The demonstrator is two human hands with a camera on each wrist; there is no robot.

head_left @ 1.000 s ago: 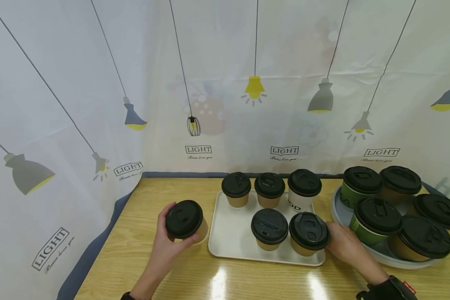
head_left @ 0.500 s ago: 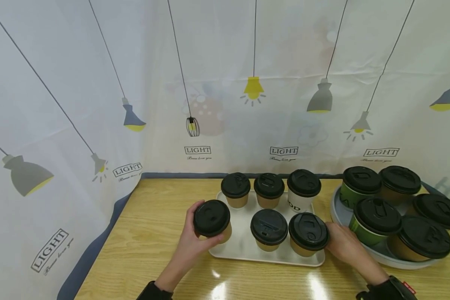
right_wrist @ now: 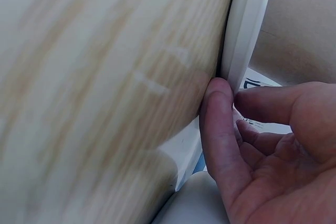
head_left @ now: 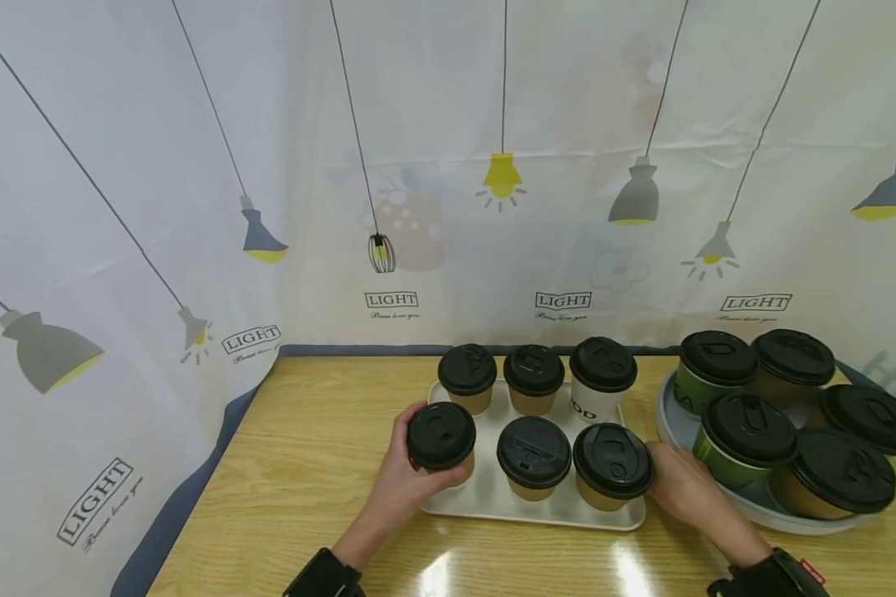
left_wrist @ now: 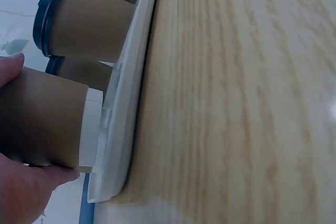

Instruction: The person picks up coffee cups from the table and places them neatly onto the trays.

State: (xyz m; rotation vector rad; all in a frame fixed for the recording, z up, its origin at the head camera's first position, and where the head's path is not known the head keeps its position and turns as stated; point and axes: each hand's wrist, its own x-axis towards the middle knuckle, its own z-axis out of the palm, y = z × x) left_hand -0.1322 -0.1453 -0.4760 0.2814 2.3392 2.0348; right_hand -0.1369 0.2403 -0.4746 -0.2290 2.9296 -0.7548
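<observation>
My left hand [head_left: 403, 477] grips a brown paper cup [head_left: 442, 435] with a black lid, thumb on the near side and fingers round the far side. The cup is upright over the left front part of the white rectangular tray [head_left: 485, 496]. In the left wrist view the white base of the cup [left_wrist: 44, 119] is right at the tray's rim [left_wrist: 118, 145]. At the tray's right side my right hand [head_left: 683, 481] pinches the edge between thumb and finger, as the right wrist view shows at the tray rim [right_wrist: 248, 30]. Several other lidded cups stand upright on the tray, in two rows.
To the right, a round grey tray [head_left: 787, 521] bears several larger lidded cups, among them a green cup [head_left: 724, 464]. Its rim comes close to my right hand. A printed curtain [head_left: 455, 207] hangs behind the wooden table [head_left: 306, 414].
My left hand has carried the cup rightward from the bare table to over the left front of the tray. My right hand has stayed at the tray's right edge.
</observation>
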